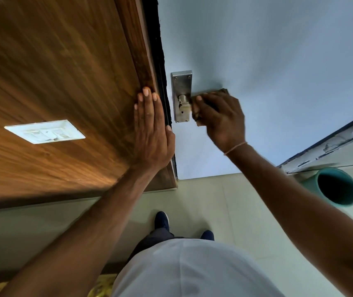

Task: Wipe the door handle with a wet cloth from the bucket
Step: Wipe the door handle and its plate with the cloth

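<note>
Head view: handle (183, 103) under right hand (220, 118).

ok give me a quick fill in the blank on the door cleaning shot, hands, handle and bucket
1. The right hand presses a dark cloth against the door ____.
2. The left hand lies flat on the ____ panel beside the door.
3. The teal bucket stands on the floor to the person's ____.
4. A white ____ plate is set into the panel.

Missing words: handle; wooden; right; switch
</note>
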